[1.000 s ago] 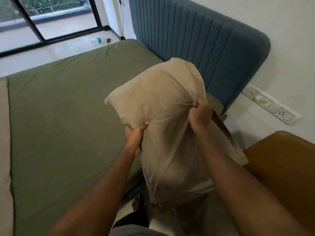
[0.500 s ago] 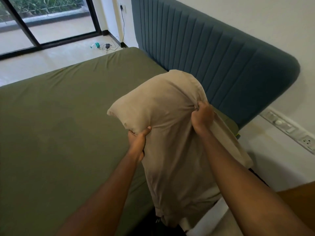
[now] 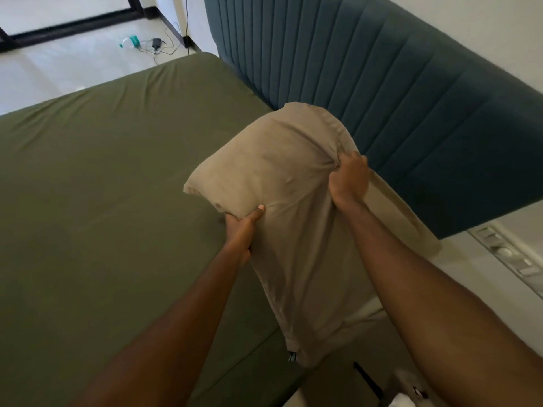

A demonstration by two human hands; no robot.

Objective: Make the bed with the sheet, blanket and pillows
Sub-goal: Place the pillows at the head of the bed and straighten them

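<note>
Between left hand (image 3: 242,227) and right hand (image 3: 349,180): a pillow (image 3: 279,177), held up over the near edge of the bed. At its lower left corner, the left hand; at its right side, farther away and higher, the right hand. Below and to the left of the left hand: the sheet (image 3: 102,186), spread on the mattress. Just behind the right hand: the headboard (image 3: 411,98), upright at the wall. To the right of the right hand, on the wall: a switch panel (image 3: 505,254). Far beyond the left hand, on the floor behind the bed: a charger (image 3: 155,44) with cable.
</note>
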